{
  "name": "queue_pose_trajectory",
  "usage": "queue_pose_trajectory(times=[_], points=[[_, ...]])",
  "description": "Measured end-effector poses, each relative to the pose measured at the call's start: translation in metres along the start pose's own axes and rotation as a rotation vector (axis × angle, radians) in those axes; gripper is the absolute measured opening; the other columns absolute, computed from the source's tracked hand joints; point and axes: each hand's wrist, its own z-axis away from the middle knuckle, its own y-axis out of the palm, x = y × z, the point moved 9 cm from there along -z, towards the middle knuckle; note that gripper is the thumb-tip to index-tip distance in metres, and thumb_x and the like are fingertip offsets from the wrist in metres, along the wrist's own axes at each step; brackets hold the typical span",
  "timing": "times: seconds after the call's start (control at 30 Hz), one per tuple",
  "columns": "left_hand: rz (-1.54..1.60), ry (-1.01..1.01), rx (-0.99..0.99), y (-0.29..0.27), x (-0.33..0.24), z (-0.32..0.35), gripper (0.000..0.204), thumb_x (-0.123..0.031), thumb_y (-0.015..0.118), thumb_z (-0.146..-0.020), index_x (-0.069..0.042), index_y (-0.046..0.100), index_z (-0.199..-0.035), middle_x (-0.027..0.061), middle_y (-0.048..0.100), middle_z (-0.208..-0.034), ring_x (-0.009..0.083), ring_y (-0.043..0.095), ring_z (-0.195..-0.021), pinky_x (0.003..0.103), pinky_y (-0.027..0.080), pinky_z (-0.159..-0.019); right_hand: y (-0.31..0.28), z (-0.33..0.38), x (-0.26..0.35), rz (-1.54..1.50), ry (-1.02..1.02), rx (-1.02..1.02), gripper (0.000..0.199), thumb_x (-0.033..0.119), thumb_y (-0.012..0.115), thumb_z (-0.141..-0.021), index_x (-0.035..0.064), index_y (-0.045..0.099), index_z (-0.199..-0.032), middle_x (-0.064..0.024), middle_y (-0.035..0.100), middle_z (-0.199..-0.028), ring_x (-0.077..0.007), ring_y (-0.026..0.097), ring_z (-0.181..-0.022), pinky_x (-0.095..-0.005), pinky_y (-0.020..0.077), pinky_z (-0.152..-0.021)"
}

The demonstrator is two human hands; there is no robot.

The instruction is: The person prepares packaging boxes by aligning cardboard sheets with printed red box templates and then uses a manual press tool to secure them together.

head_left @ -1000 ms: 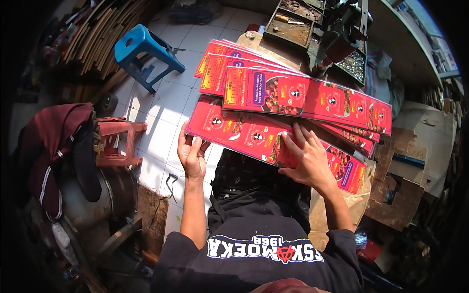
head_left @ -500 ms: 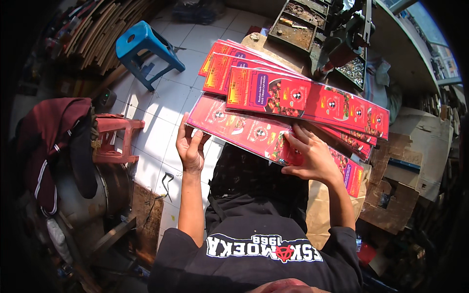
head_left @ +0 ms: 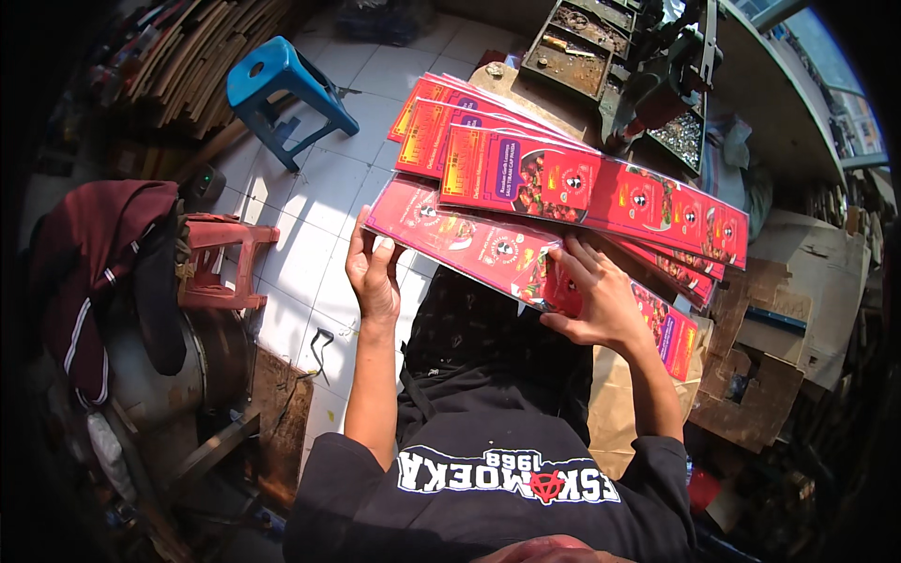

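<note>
A long red printed cardboard strip with food pictures and a glossy face lies slanted over my lap. My left hand grips its left end, thumb on top and fingers underneath. Over its middle, my right hand is closed on the near edge, with the fingers on the printed face and the thumb at the front edge. Just beyond lies a fanned stack of similar red strips, which overlaps the held strip's far edge. The undersides of both hands' grips are hidden.
A dark machine and metal trays of small parts stand beyond the stack. A blue stool sits far left on white tiles. Nearer left is a red stool beside a maroon jacket. Cardboard pieces lie right.
The view has shifted slightly. My left hand has moved a little right along with the strip's end; my right hand keeps nearly the same place and the stack looks unchanged.
</note>
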Motion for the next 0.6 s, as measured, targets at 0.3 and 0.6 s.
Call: queue_pose_trajectory(times=[0.3,0.6], points=[[-0.081,-0.008,0.075,0.006,-0.004,0.001,0.053,0.003,0.053,-0.09,0.002,0.041,-0.141,0.0126,0.056,-0.13,0.024,0.059,-0.114,0.038,0.051,-0.096,-0.008,-0.001,-0.008,-0.126,0.063,0.176,0.08,0.048,0.064,-0.079,0.0039,0.042,-0.142,-0.03,0.037,-0.145,-0.0449,0.039,-0.133,-0.0459,0.0314,-0.112],[-0.206,0.051,0.091,-0.006,-0.006,0.001,0.052,0.006,0.056,-0.087,0.004,0.044,-0.138,0.0136,0.06,-0.124,0.0227,0.062,-0.109,0.037,0.053,-0.092,-0.02,-0.009,-0.011,-0.192,0.01,0.3,0.061,0.034,0.05,-0.092,0.0069,0.039,-0.145,-0.0225,0.041,-0.146,-0.0394,0.043,-0.131,-0.0419,0.0334,-0.111]])
